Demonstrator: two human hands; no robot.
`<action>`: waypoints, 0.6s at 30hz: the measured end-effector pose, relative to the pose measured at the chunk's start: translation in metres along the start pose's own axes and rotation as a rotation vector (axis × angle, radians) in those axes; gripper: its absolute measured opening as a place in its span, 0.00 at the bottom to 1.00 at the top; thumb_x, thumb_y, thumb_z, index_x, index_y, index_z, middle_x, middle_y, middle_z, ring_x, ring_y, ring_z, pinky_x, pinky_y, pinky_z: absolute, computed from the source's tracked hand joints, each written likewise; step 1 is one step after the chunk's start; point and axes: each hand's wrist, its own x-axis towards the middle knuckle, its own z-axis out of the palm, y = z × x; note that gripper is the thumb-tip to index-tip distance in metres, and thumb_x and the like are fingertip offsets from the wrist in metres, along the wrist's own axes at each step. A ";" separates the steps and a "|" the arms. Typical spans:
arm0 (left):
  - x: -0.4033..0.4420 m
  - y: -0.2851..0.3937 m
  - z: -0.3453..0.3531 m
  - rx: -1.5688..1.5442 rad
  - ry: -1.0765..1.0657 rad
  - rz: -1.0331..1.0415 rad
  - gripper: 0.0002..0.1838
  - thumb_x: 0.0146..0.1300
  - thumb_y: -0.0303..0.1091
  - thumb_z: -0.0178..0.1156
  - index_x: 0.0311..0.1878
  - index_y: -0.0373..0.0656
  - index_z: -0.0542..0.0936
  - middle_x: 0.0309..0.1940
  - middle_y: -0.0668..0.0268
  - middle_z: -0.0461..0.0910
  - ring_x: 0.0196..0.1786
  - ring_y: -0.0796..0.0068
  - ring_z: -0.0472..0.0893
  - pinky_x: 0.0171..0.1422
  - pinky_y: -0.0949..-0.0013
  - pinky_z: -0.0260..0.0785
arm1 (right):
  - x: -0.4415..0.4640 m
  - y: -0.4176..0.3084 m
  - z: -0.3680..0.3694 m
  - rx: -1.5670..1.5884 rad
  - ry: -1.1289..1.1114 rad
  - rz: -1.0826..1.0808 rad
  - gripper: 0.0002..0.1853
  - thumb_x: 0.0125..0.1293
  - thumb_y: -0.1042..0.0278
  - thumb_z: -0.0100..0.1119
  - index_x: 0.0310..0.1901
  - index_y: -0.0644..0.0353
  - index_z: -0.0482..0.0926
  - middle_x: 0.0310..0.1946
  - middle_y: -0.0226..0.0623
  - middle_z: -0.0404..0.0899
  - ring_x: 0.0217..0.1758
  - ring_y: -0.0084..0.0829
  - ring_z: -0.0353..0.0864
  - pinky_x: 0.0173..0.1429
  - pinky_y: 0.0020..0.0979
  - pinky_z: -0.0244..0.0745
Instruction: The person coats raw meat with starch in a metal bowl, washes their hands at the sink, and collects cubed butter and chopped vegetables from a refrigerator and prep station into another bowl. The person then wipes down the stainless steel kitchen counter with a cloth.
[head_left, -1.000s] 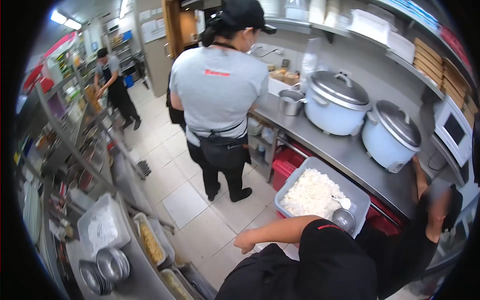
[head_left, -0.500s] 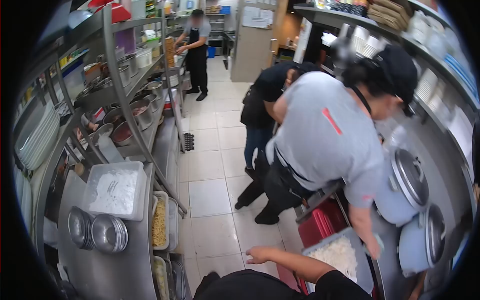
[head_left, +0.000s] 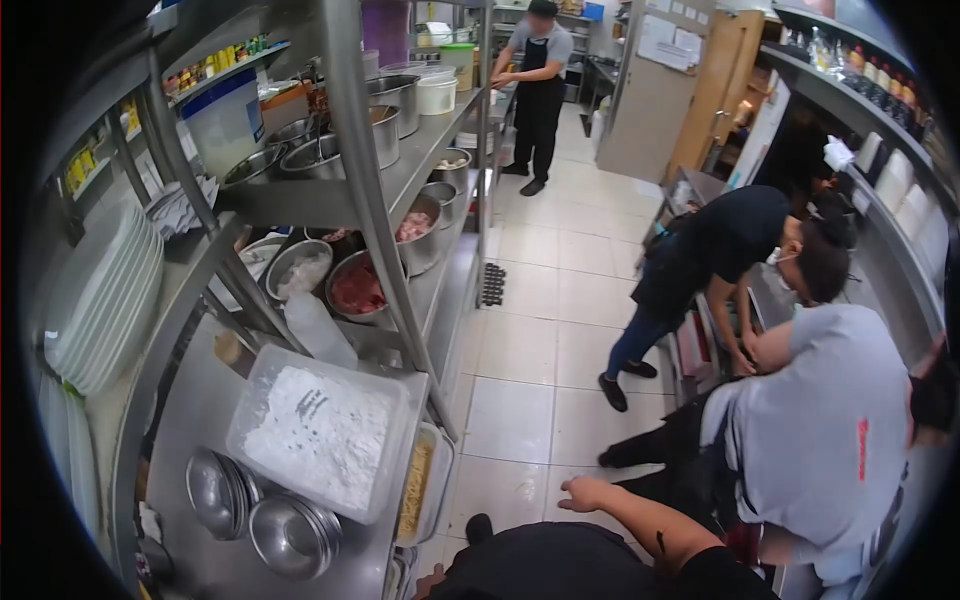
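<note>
My right hand (head_left: 586,493) reaches forward over the tiled floor, fingers loosely stretched out and nothing in them. It is close to the dark trousers of a bent-over co-worker in a grey shirt (head_left: 820,430). Only a small part of my left hand (head_left: 431,581) shows at the bottom edge, so its grip is hidden. Near it, beside the steel counter (head_left: 180,390), is a container of yellow strips (head_left: 415,490). On the counter are a clear plastic bin of white powder (head_left: 320,425) and two stacks of metal bowls (head_left: 292,537) (head_left: 218,492).
A steel shelf rack (head_left: 365,170) on the left carries pots, including one with red meat (head_left: 360,285). Stacked white plates (head_left: 110,300) stand at far left. Another co-worker in black (head_left: 715,245) bends over the right-hand counter. A person in an apron (head_left: 538,95) stands farther back in the aisle.
My view has turned left, so the scene sits farther right. The bin of white food has left view. The grey-shirted co-worker bends lower. Part of my left hand now shows.
</note>
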 end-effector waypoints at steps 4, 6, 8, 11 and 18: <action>0.048 0.037 -0.024 0.060 0.038 0.012 0.27 0.65 0.46 0.56 0.64 0.49 0.64 0.27 0.52 0.81 0.32 0.47 0.84 0.40 0.44 0.71 | 0.047 0.049 -0.040 0.039 0.023 -0.081 0.31 0.64 0.42 0.58 0.57 0.63 0.78 0.53 0.54 0.81 0.59 0.52 0.78 0.63 0.47 0.73; 0.081 0.055 -0.035 0.109 0.109 0.034 0.27 0.65 0.46 0.56 0.64 0.49 0.64 0.26 0.52 0.81 0.32 0.47 0.84 0.39 0.44 0.71 | 0.062 0.063 -0.085 0.032 -0.028 -0.042 0.33 0.64 0.41 0.58 0.57 0.65 0.79 0.52 0.54 0.81 0.59 0.52 0.79 0.64 0.46 0.73; 0.108 0.081 -0.047 0.173 0.225 0.081 0.27 0.65 0.46 0.56 0.64 0.49 0.63 0.26 0.52 0.81 0.31 0.47 0.84 0.38 0.43 0.71 | 0.095 0.100 -0.106 0.010 -0.006 -0.077 0.33 0.64 0.41 0.58 0.57 0.66 0.79 0.53 0.54 0.81 0.58 0.52 0.79 0.64 0.46 0.73; 0.149 0.122 -0.072 0.295 0.402 0.139 0.27 0.65 0.47 0.55 0.65 0.49 0.63 0.25 0.52 0.81 0.30 0.46 0.84 0.37 0.43 0.71 | 0.141 0.130 -0.170 0.019 -0.018 -0.068 0.36 0.65 0.38 0.58 0.62 0.62 0.76 0.58 0.53 0.78 0.63 0.51 0.76 0.67 0.43 0.70; 0.209 0.207 -0.120 0.321 0.714 0.335 0.30 0.65 0.46 0.56 0.66 0.48 0.58 0.21 0.56 0.80 0.27 0.47 0.83 0.35 0.42 0.71 | 0.203 0.163 -0.341 0.007 0.037 -0.194 0.35 0.66 0.39 0.57 0.62 0.64 0.75 0.56 0.53 0.80 0.60 0.50 0.78 0.66 0.42 0.72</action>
